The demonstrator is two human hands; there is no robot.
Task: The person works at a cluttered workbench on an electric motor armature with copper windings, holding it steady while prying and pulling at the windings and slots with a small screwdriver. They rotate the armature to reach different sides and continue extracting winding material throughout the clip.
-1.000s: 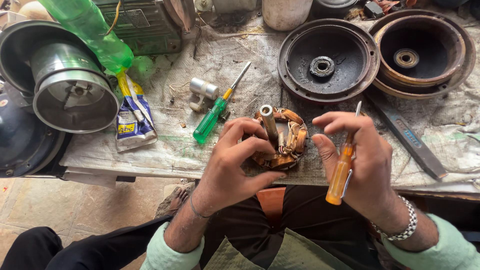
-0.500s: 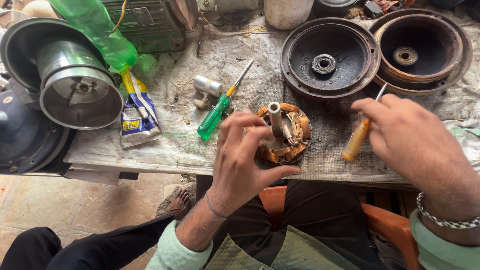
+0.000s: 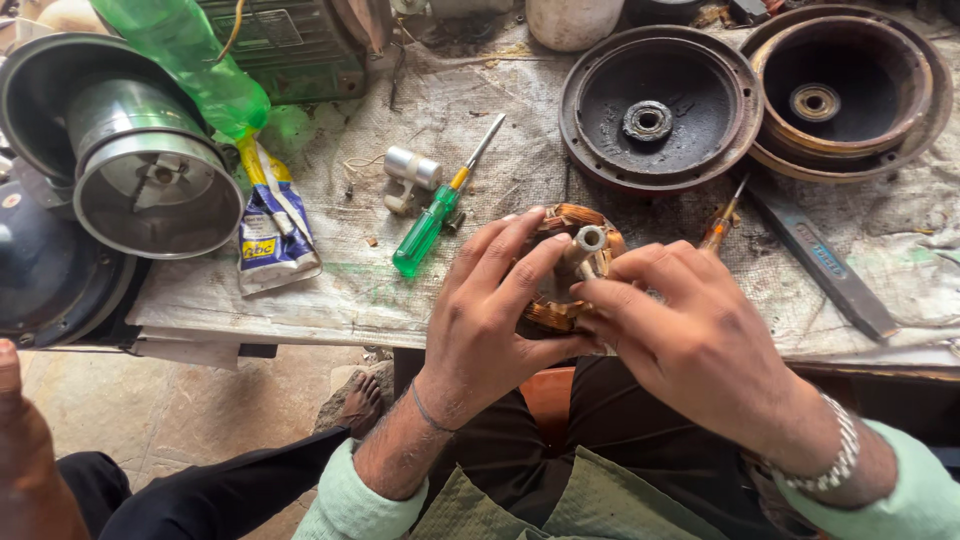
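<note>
A copper-wound motor coil [image 3: 572,222] with a metal shaft in its middle sits at the near edge of the cloth-covered workbench [image 3: 480,120]. My left hand [image 3: 490,300] wraps around its left side. My right hand [image 3: 690,340] comes in from the right, fingertips pinched on the windings beside the shaft. An orange-handled screwdriver [image 3: 722,228] pokes out just beyond my right hand, tip pointing away; it looks laid on the bench.
A green-handled screwdriver [image 3: 425,232] and a small silver cylinder [image 3: 412,168] lie left of the coil. Two round rusty motor covers [image 3: 660,105] [image 3: 845,90] sit at the back right, and a flat metal bar [image 3: 820,265] at the right. A shiny drum housing [image 3: 150,170], green bottle [image 3: 190,60] and pouch [image 3: 270,235] stand left. Another person's hand [image 3: 25,450] shows bottom left.
My right hand swung out to the right with the orange screwdriver, then came back onto the coil; the screwdriver now shows beyond the hand. My left hand stayed on the coil.
</note>
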